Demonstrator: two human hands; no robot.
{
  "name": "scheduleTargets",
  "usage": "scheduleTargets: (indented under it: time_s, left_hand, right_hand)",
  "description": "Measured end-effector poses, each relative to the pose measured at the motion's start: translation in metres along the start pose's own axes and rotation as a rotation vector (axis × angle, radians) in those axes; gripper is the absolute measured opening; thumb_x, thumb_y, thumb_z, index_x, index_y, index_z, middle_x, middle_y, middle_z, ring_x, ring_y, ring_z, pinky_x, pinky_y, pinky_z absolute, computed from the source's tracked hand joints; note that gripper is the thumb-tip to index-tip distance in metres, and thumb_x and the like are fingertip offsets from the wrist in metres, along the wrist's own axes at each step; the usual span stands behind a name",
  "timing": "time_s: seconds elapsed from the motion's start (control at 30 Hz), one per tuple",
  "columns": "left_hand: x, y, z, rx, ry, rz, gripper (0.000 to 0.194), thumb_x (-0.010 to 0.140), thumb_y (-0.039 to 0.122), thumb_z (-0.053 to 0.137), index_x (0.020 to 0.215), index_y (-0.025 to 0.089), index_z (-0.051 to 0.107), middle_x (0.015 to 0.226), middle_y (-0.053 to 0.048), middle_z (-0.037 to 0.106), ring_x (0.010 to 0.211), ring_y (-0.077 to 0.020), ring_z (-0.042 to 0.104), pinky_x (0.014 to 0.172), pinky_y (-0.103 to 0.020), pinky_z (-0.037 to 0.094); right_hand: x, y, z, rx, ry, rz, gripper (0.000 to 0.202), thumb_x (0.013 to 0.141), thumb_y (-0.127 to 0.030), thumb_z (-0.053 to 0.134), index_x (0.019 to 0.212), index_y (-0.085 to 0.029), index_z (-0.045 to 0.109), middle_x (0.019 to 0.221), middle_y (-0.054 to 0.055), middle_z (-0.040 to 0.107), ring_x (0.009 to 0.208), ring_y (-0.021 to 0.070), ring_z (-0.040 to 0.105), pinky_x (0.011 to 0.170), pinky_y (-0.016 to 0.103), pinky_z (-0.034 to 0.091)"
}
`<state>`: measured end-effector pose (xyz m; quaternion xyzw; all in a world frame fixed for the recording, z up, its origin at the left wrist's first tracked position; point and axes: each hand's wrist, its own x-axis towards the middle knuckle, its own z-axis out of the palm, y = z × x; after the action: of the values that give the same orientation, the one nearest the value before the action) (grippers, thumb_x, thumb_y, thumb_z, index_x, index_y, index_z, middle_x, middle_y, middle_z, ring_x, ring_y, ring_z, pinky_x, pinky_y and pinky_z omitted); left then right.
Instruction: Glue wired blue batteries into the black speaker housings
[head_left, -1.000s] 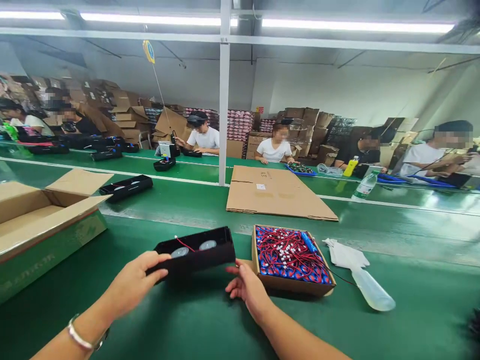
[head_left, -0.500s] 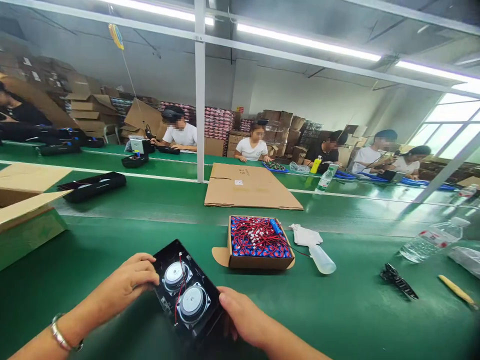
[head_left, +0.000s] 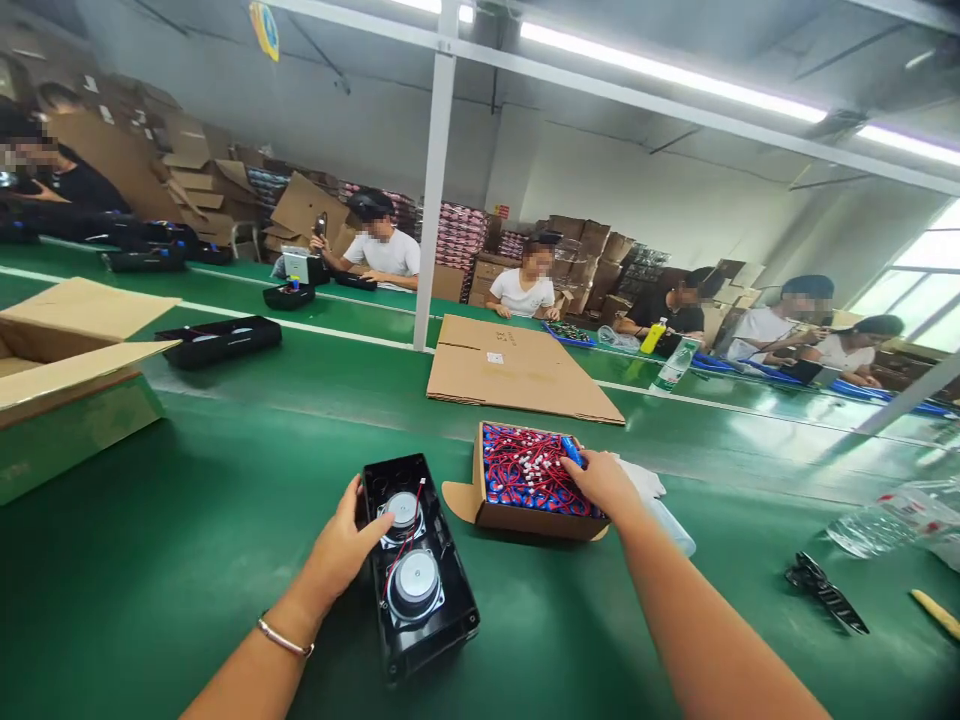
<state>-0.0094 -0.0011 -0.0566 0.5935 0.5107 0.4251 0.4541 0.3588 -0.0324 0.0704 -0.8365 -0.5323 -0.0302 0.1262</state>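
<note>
I have left hand (head_left: 345, 545) clamped on a black rectangular plastic speaker housing (head_left: 446, 582) — right hand (head_left: 606, 482) touching a blue cylinder (head_left: 571, 448) atop a brown cardboard box (head_left: 536, 521), its grip can't tell.

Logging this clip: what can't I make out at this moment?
All in the head view:
- Grip of the right hand on the blue battery: the hand hides some of its fingers.
- Underside of the black case: hidden by the case itself.
- White cloth: partly behind the right hand.
- Open carton: cut off by the left edge.
- Print on the flat cardboard: too small.
</note>
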Motion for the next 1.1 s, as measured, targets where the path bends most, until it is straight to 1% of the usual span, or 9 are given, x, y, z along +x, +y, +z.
scheduleTargets:
  time_s: [0.1,0.17,0.3,0.33,0.4,0.47,0.6,0.77,1.1]
  left_hand:
    - [-0.003,0.004,-0.002,-0.158,-0.135,-0.033,0.077,0.071,0.037,0.058,0.138,0.021,0.024,0.139,-0.005,0.038,0.13,-0.0181,0.039,0.117,-0.036,0.029]
    - [-0.002,0.01,-0.004,-0.211,-0.188,-0.013,0.075,0.07,0.032,0.057,0.137,0.02,0.027,0.139,-0.004,0.039,0.129,-0.0173,0.039,0.117,-0.034,0.031]
    - [0.003,0.018,0.0,-0.28,-0.242,0.031,0.072,0.067,0.023,0.055,0.135,0.019,0.033,0.135,-0.003,0.044,0.123,-0.0161,0.047,0.11,-0.028,0.041]
    - [0.004,0.02,0.002,-0.283,-0.244,0.031,0.071,0.066,0.022,0.053,0.135,0.018,0.034,0.133,-0.004,0.046,0.119,-0.0161,0.05,0.107,-0.028,0.044]
    - [0.004,0.021,0.002,-0.259,-0.224,0.03,0.068,0.066,0.02,0.051,0.133,0.02,0.038,0.131,-0.003,0.049,0.114,-0.0156,0.054,0.103,-0.027,0.047]
    - [0.002,0.023,0.0,-0.204,-0.174,0.027,0.065,0.065,0.019,0.049,0.13,0.022,0.043,0.129,0.0,0.051,0.115,-0.0147,0.053,0.105,-0.028,0.045]
    - [0.0,0.025,-0.009,-0.192,-0.178,-0.008,0.065,0.063,0.017,0.048,0.128,0.021,0.047,0.127,0.0,0.053,0.116,-0.0151,0.053,0.108,-0.029,0.042]
    - [-0.001,0.026,-0.013,-0.279,-0.211,0.0,0.066,0.061,0.016,0.047,0.127,0.019,0.049,0.125,0.0,0.054,0.113,-0.0148,0.054,0.108,-0.028,0.042]
    - [0.001,0.022,-0.01,-0.264,-0.22,0.018,0.062,0.063,0.016,0.047,0.125,0.02,0.05,0.12,0.001,0.058,0.11,-0.0128,0.056,0.107,-0.027,0.043]
  right_hand:
    - [0.012,0.006,0.005,-0.016,-0.057,0.02,0.037,0.085,-0.034,0.043,0.1,-0.008,0.065,0.1,0.019,0.063,0.092,0.0292,0.058,0.082,0.039,0.04]
    - [0.012,0.002,-0.001,-0.021,-0.019,0.043,0.035,0.085,-0.027,0.041,0.102,-0.006,0.064,0.101,0.02,0.062,0.095,0.0303,0.057,0.083,0.04,0.04]
    - [-0.002,-0.04,-0.02,0.05,0.155,-0.019,0.04,0.091,-0.031,0.037,0.124,-0.012,0.046,0.113,0.014,0.056,0.102,0.0213,0.054,0.087,0.032,0.04]
    - [-0.009,-0.058,-0.022,0.1,0.166,-0.102,0.04,0.09,-0.034,0.041,0.126,-0.016,0.043,0.113,0.009,0.057,0.097,0.0166,0.056,0.085,0.027,0.042]
    - [-0.025,-0.096,-0.018,0.235,0.151,-0.426,0.029,0.086,-0.033,0.051,0.11,-0.018,0.053,0.103,0.006,0.059,0.091,0.0156,0.055,0.085,0.028,0.043]
    - [-0.038,-0.133,-0.006,0.258,0.073,-0.751,0.018,0.085,-0.023,0.053,0.101,-0.018,0.057,0.1,0.005,0.058,0.095,0.0154,0.053,0.089,0.03,0.042]
    - [-0.046,-0.178,0.021,0.215,-0.069,-0.989,0.025,0.086,-0.014,0.048,0.108,-0.017,0.059,0.106,0.007,0.054,0.097,0.014,0.051,0.091,0.029,0.043]
    - [-0.042,-0.191,0.04,0.091,-0.155,-1.075,0.029,0.086,-0.012,0.046,0.11,-0.019,0.061,0.107,0.007,0.054,0.094,0.0135,0.054,0.087,0.027,0.045]
    - [-0.032,-0.207,0.034,-0.096,-0.251,-1.313,0.022,0.084,-0.011,0.049,0.101,-0.017,0.062,0.104,0.006,0.059,0.094,0.0146,0.055,0.085,0.026,0.044]
